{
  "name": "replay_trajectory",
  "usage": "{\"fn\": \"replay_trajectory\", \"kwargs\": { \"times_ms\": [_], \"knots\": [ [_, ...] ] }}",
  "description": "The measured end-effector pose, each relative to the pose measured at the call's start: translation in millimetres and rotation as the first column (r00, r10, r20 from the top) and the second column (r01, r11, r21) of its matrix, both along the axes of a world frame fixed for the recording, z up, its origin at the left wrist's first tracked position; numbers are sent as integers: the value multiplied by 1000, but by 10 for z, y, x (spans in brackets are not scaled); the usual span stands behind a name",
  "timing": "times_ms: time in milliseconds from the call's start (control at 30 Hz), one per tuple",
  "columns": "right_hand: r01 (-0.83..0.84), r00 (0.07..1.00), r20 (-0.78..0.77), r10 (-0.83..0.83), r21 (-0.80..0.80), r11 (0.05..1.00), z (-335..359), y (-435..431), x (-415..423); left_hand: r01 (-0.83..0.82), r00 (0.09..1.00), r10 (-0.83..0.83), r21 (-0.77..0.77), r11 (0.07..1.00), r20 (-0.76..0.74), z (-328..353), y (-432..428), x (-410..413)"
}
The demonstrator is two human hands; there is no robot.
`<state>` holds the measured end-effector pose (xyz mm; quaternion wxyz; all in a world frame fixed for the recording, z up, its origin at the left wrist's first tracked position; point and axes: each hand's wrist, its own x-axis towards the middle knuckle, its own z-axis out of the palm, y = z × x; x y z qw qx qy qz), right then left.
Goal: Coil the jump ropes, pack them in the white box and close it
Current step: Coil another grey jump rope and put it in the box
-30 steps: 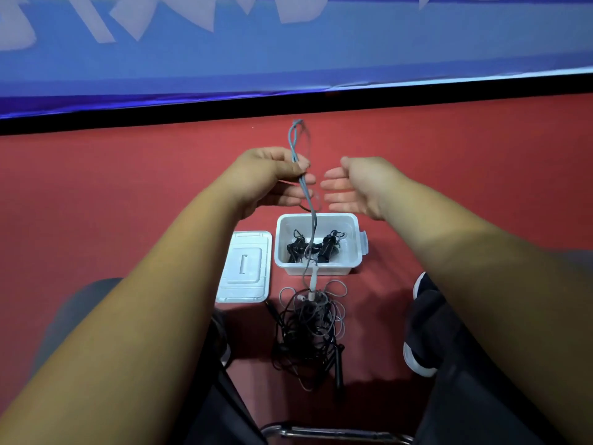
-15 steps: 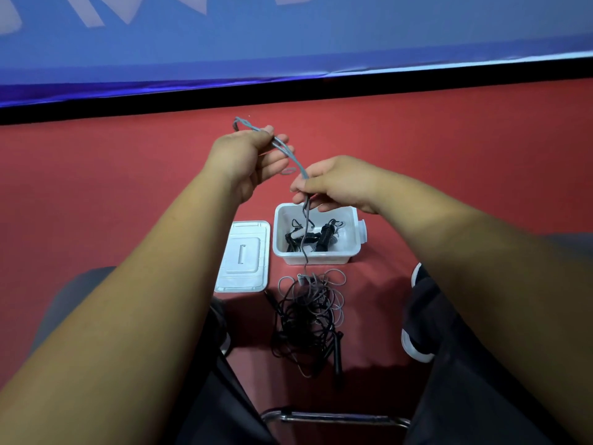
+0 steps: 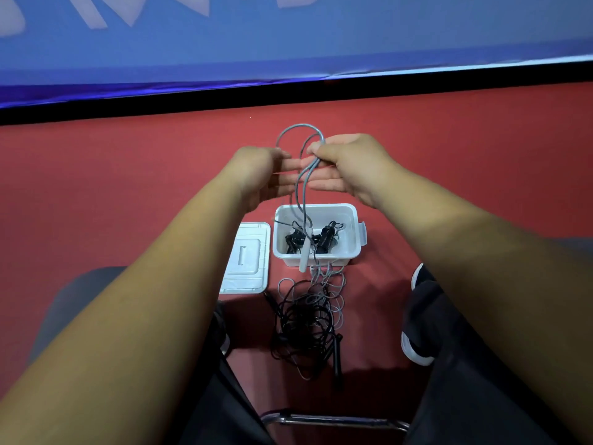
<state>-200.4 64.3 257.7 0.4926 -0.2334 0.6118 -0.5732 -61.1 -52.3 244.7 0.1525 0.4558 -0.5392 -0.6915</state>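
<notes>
The left hand (image 3: pixel 266 175), gripping before, now lies open with straight fingers, while the grey jump rope (image 3: pixel 298 124) passes to the right hand (image 3: pixel 348 165), which pinches a new loop above the white box (image 3: pixel 352 216), so the coil grows.

Passed grey jump rope (image 3: pixel 303 184) loop from left hand (image 3: pixel 261 176) to right hand (image 3: pixel 351 165); straightened left fingers (image 3: pixel 290 163); lifted its handle (image 3: pixel 305 255) level with white box (image 3: pixel 352 216).

Left hand (image 3: pixel 268 175) flat, right hand (image 3: pixel 349 168) in a pinch
</notes>
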Motion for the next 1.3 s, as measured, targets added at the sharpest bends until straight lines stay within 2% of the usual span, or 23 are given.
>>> {"fn": "replay_trajectory", "kwargs": {
  "times_ms": [133, 300, 467, 667, 767, 833, 900, 967, 1033, 1167, 1233, 1300],
  "knots": [
    [115, 981, 161, -104, -58, 992, 39, -33, -36, 243, 965, -233, -77, 967, 123, -8, 145, -10],
    [224, 933, 315, -176, -123, 967, 75, -44, -78, 429, 889, -404, -88, 899, 216, -110, 224, -22],
    [322, 866, 445, -227, -151, 935, 88, -29, -100, 407, 907, -360, -236, 883, 219, -172, 174, -16],
    [388, 839, 460, -289, -134, 912, 51, -73, -185, 376, 925, -351, -216, 901, 144, -80, 158, -26],
    [366, 856, 413, -312, -58, 929, -11, -92, -230, 372, 926, -349, -190, 909, 146, -20, 163, -13],
    [269, 910, 312, -273, 56, 961, -74, -84, -236, 357, 933, -340, -163, 920, 120, 29, 156, -6],
    [117, 981, 131, -144, 197, 973, -137, -56, -200, 331, 943, -325, -127, 935, 69, 89, 150, -2],
    [-51, 997, -44, 69, 336, 940, -223, -13, -130, 272, 962, -273, -72, 960, 2, 145, 144, -2],
    [-181, 962, -116, 248, 411, 893, -295, 6, -68, 197, 979, -198, -25, 980, -54, 164, 130, -3],
    [-411, 837, -168, 520, 434, 802, -250, 79, 35, 118, 988, -115, 22, 993, -106, 138, 74, 12],
    [-416, 787, -269, 555, 434, 799, -243, 122, 29, 95, 992, -93, 21, 995, -85, 122, 46, 15],
    [-372, 795, -316, 517, 419, 828, -256, 146, 6, 58, 998, -57, 34, 998, -29, 112, 23, 21]
  ]
}}
